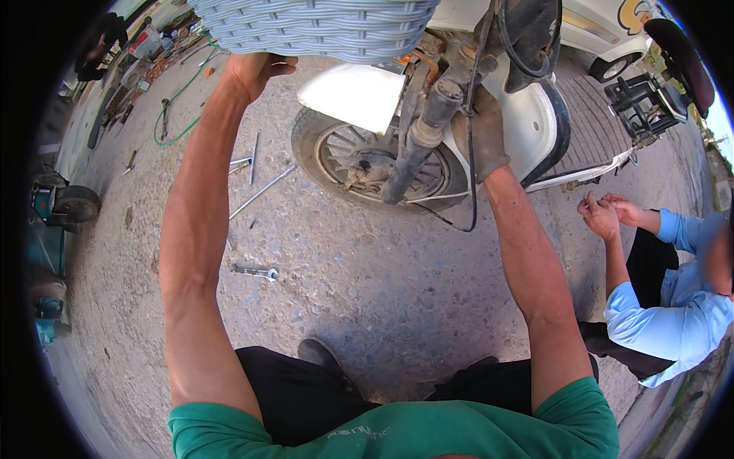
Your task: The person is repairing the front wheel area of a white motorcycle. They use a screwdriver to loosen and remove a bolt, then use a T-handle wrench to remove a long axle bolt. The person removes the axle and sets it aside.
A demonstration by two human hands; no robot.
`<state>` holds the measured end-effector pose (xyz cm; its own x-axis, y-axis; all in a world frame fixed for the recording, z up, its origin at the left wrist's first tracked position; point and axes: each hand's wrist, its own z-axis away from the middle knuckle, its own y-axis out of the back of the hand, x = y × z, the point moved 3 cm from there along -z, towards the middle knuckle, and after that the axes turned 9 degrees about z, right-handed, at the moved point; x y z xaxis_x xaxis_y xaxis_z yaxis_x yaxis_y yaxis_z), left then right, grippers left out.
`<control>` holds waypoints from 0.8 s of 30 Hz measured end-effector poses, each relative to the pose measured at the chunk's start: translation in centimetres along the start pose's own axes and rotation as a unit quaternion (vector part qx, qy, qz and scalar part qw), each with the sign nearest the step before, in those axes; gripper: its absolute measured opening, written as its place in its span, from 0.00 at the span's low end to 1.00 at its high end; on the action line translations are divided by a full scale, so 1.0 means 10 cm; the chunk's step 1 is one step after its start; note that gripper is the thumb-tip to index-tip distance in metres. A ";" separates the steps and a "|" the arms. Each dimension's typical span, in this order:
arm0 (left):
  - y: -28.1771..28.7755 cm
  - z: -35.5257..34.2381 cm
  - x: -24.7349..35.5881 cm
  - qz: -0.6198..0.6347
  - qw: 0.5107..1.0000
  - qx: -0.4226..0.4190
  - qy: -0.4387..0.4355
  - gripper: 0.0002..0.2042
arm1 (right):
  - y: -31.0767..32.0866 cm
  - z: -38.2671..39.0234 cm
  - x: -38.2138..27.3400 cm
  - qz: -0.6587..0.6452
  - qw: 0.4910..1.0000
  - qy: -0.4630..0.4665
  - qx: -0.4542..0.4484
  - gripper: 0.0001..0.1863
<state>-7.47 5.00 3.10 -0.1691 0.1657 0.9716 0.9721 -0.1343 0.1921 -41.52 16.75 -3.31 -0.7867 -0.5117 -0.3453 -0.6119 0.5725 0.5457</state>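
A blue-grey woven basket (321, 29) fills the top of the view, mounted at the front of a white scooter. My bare left hand (256, 73) is closed against its lower left edge, and the basket covers some of the fingers. Behind the dark front fork (434, 115), my gloved right hand (483, 134) reaches in beside the white front panel (527, 126). Its fingers are hidden by the fork and a black cable. The front wheel (375, 164) stands turned sideways under a white mudguard (352, 96). A black cable (472, 187) loops down past the wheel.
On the concrete, left of the wheel, lie a wrench (256, 272), a long metal rod (264, 191) and a T-shaped tool (253, 159). A green hose (162, 122) curls farther off. At the right crouches a person in a light blue shirt (657, 321), hands together.
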 end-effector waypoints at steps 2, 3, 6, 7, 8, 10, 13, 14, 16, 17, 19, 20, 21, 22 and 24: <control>0.03 -0.04 -0.04 0.075 0.997 -0.025 0.000 0.13 | -0.01 0.00 0.00 -0.006 1.000 0.006 0.006 0.12; 0.05 -0.05 -0.07 0.118 0.993 0.002 0.023 0.12 | -0.01 -0.01 0.01 -0.007 1.000 -0.008 0.006 0.12; -0.07 0.01 -0.04 0.261 0.964 -0.008 -0.044 0.12 | -0.03 0.01 0.09 -0.092 0.986 -0.140 -0.018 0.12; -0.08 0.05 -0.03 0.282 0.959 0.017 -0.030 0.13 | -0.02 0.01 0.07 -0.056 0.994 -0.093 -0.015 0.12; -0.10 0.08 -0.02 0.289 0.957 0.013 -0.016 0.13 | -0.02 0.01 0.05 -0.019 0.999 -0.046 -0.012 0.12; -0.11 0.10 -0.01 0.293 0.956 0.003 0.006 0.14 | -0.02 0.01 0.03 0.010 1.000 0.002 -0.006 0.12; -0.01 0.03 -0.08 0.243 0.969 -0.032 0.039 0.14 | -0.02 0.01 0.04 -0.003 1.000 0.005 0.001 0.12; 0.04 -0.02 -0.11 0.197 0.977 -0.055 0.059 0.14 | -0.02 0.02 0.04 0.001 1.000 0.005 -0.001 0.12; 0.15 -0.12 -0.18 0.105 0.987 -0.080 0.093 0.13 | -0.02 0.02 0.04 0.009 1.000 0.002 -0.005 0.11; 0.20 -0.16 -0.20 0.059 0.989 -0.083 0.107 0.13 | -0.01 0.03 0.04 0.012 1.000 -0.002 -0.008 0.11; 0.18 -0.16 -0.22 0.109 0.984 -0.114 0.088 0.13 | 0.00 0.03 0.04 0.012 1.000 -0.009 -0.012 0.10; 0.11 -0.13 -0.19 0.203 0.968 -0.140 0.053 0.13 | 0.00 0.03 0.04 0.009 1.000 -0.013 -0.014 0.10; 0.06 -0.10 -0.17 0.275 0.952 -0.133 0.036 0.14 | 0.00 0.03 0.04 0.005 1.000 -0.017 -0.016 0.10; 0.01 -0.07 -0.14 0.299 0.949 -0.101 0.007 0.13 | 0.00 0.02 0.04 0.000 1.000 -0.014 -0.011 0.10; -0.06 -0.01 -0.11 0.297 0.954 0.000 -0.045 0.13 | -0.01 0.02 0.04 -0.010 1.000 -0.008 -0.002 0.10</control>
<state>-7.87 4.85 1.96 0.4262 0.1431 0.8933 0.8919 -0.2314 -0.3885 -41.80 16.67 -3.66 -0.7757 -0.5123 -0.3686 -0.6271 0.5603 0.5411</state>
